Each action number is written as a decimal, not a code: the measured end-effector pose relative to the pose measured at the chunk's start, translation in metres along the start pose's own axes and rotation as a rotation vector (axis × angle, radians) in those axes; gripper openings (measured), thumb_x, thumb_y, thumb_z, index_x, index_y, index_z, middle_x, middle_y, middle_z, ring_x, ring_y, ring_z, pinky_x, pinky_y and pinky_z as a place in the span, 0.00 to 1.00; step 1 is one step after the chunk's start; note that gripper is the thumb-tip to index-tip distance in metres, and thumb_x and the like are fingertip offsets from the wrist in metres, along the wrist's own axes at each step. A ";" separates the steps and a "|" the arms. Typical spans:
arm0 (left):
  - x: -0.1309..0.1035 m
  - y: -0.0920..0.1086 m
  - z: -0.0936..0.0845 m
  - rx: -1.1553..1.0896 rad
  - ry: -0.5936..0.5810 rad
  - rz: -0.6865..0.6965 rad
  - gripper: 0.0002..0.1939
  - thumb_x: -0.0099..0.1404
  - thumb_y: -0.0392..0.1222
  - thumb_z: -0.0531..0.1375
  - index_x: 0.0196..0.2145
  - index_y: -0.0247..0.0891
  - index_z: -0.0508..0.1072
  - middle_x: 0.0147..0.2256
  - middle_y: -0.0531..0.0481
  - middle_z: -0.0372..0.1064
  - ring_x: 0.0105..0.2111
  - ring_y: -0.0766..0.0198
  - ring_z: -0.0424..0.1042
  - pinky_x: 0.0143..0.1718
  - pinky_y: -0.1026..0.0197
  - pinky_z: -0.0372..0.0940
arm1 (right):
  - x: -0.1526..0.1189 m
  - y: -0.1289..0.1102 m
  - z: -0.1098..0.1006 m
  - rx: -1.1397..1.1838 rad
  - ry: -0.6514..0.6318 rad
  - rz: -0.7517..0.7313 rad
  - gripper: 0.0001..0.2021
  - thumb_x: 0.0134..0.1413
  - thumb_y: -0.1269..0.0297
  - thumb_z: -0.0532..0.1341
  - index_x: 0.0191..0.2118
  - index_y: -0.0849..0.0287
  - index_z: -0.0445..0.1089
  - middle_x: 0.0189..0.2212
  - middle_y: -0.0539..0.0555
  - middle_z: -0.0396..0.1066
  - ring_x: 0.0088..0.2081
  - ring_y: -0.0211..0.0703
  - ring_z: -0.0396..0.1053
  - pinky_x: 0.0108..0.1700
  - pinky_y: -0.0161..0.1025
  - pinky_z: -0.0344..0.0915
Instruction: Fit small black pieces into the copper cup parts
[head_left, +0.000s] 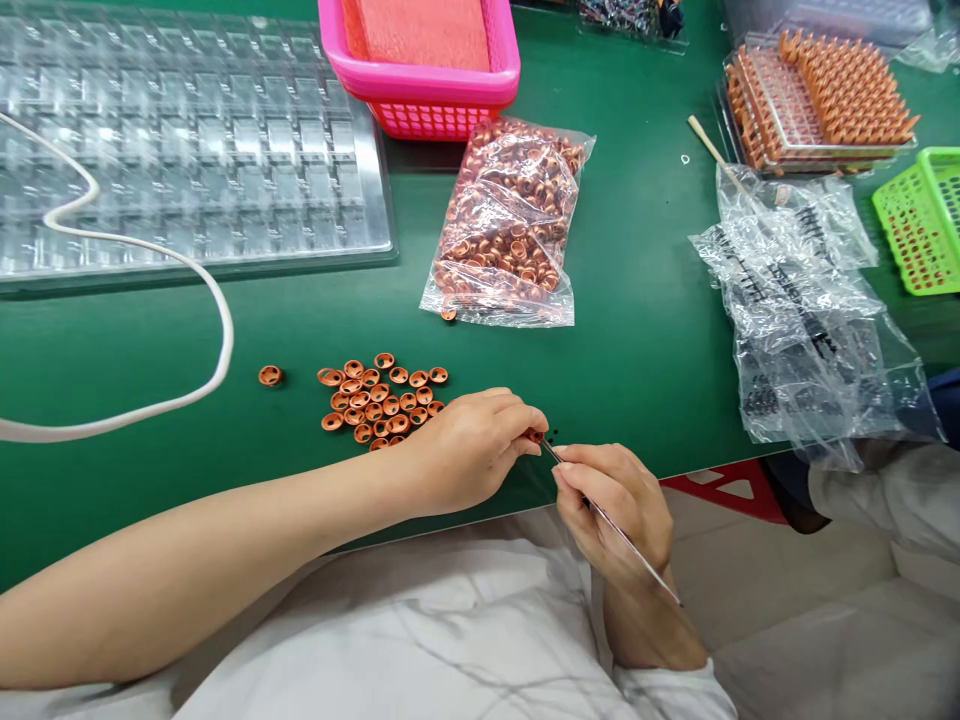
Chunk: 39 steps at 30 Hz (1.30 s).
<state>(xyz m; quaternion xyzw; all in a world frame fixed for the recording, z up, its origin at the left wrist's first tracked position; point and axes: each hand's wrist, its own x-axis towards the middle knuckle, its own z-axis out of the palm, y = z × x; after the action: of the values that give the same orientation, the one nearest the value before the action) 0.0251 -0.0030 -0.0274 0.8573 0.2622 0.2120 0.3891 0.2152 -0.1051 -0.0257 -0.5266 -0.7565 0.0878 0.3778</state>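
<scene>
Between thumb and fingertips, my left hand (476,445) pinches a small copper-coloured ring-shaped part (535,436), mostly covered by the fingers. My right hand (619,505) is closed around a thin metal tool (630,545), held like a pen, with its tip at that part. Whether the tip touches it I cannot tell. A few tiny black bits (555,436) lie on the table beside the tip. Left of my left hand is a loose cluster of similar copper-coloured cups with holes (376,393), partly hidden by my forearm. One more cup (271,375) lies apart.
A clear bag of copper parts (510,220) lies ahead, below a pink basket (442,118). At left are a clear plastic tray (386,220) and a white cable (214,290). Plastic bags with black pieces (810,310), stacked orange parts (862,95) and a green basket (919,225) sit right.
</scene>
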 end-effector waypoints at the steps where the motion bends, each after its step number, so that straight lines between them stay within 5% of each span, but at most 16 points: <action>1: 0.000 0.000 0.000 0.007 0.007 0.009 0.05 0.71 0.31 0.56 0.40 0.35 0.73 0.34 0.47 0.77 0.34 0.61 0.73 0.36 0.61 0.68 | 0.000 0.000 0.000 0.004 0.007 0.001 0.17 0.56 0.79 0.65 0.48 0.54 0.68 0.40 0.55 0.79 0.36 0.41 0.78 0.34 0.39 0.72; 39: 0.004 0.004 -0.003 -0.079 -0.015 -0.065 0.04 0.69 0.31 0.60 0.39 0.36 0.74 0.34 0.49 0.78 0.34 0.63 0.74 0.35 0.64 0.68 | -0.005 -0.001 0.003 0.122 0.153 0.109 0.16 0.56 0.77 0.66 0.48 0.51 0.70 0.38 0.52 0.80 0.36 0.43 0.80 0.34 0.42 0.78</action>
<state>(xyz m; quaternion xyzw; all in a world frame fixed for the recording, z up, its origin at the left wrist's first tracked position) 0.0272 -0.0008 -0.0217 0.8339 0.2784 0.2031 0.4312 0.2131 -0.1097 -0.0296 -0.5480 -0.6889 0.1138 0.4605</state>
